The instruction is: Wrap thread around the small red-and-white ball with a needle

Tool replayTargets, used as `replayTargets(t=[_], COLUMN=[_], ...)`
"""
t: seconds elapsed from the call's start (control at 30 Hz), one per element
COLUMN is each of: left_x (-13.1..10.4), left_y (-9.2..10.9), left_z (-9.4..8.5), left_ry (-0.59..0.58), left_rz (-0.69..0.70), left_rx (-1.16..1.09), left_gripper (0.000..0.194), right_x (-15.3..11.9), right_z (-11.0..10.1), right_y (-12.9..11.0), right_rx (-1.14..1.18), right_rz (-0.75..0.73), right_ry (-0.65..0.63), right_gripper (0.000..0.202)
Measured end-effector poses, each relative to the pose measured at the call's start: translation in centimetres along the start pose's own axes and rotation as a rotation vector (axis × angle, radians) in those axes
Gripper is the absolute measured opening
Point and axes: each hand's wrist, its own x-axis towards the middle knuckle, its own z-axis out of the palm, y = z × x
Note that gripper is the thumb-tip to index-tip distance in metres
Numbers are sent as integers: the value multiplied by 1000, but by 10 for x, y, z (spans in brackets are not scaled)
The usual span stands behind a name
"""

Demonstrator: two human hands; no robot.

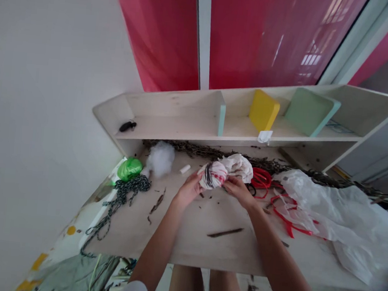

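Observation:
Between my two hands, above the middle of the desk, is a round white cloth ball (213,175) with dark and red streaks. My left hand (191,189) wraps its fingers round the ball's left side. On the opposite side, my right hand (238,189) grips the ball's right edge with its fingertips. Right behind the ball lies a crumpled white cloth (238,166), close to my right hand. A small white roll (185,169) rests on the desk to the left of the ball. Red cord (261,179) is coiled just right of my right hand.
At the left sit a green plastic bundle (129,170), white fluff (161,159) and dark patterned rope (131,185) trailing over the edge. A clear plastic bag (351,220) spreads at the right. Dry twigs (193,149) line the back below a shelf (175,125). A stick (226,232) lies in front.

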Motion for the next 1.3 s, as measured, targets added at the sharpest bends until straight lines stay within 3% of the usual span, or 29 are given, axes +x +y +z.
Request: replayTargets(t=[0.13, 0.2, 0.3, 0.4, 0.47, 0.53, 0.63, 0.7, 0.83, 0.9, 1.0, 1.13, 1.23, 1.3], left_x=[7, 8, 4, -1, -4, -4, 2, 7, 14, 13, 9, 2, -1, 0], left_y=[0, 1, 0, -1, -2, -3, -4, -5, -8, -8, -6, -3, -4, -5], left_z=[3, 4, 5, 4, 3, 2, -2, -5, -5, -2, 2, 0, -4, -6], left_ry=[331, 348, 153, -62, -166, -193, -62, 46, 307, 338, 231, -11, -188, -211], left_rz=[156, 194, 151, 16, -75, -135, -162, -142, -2, 30, -19, -102, -177, -195], left_rx=[210, 299, 403, 463, 409, 247, -45, -121, 74, 271, 459, 517, 399, 231], left_gripper=[67, 71, 68, 64, 63, 59, 46, 40, 45, 50, 52, 51, 48, 46], right_x=[-8, -11, -12, -7, -3, 0, 3, 2, -5, -8, -9, -5, 0, 2], right_z=[10, 9, 2, -9, -15, -17, -12, -4, 12, 14, 9, -6, -12, -10], right_y=[-9, -13, -15, -13, -9, -4, 2, 3, -3, -7, -11, -9, -3, 3], right_rx=[-53, -1, 154, 287, 324, 317, 200, 59, -146, -168, -62, 187, 239, 213], right_rz=[-32, -22, -27, -17, 7, 31, 46, 43, 27, 13, -12, -15, 22, 41], right_ry=[-83, -138, -130, -41, 20, 64, 53, 8, -114, -153, -128, -17, 48, 66], right_gripper=[39, 36, 32, 30, 31, 35, 40, 40, 42, 42, 40, 37, 39, 42])
